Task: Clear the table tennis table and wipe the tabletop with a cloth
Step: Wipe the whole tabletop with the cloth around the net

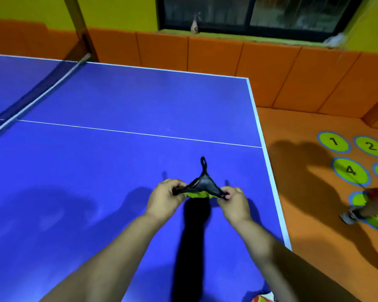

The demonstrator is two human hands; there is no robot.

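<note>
You're holding the cloth (202, 186) up over the blue tabletop (118, 101), stretching it between both hands. Your left hand (164, 199) is pinching its left corner, fingers curled tight on the dark fabric. Your right hand (234, 202) is pinching the right corner between thumb and fingertips. A small loop is sticking up beyond your fingers, a yellow-green edge showing just beneath them.
</note>
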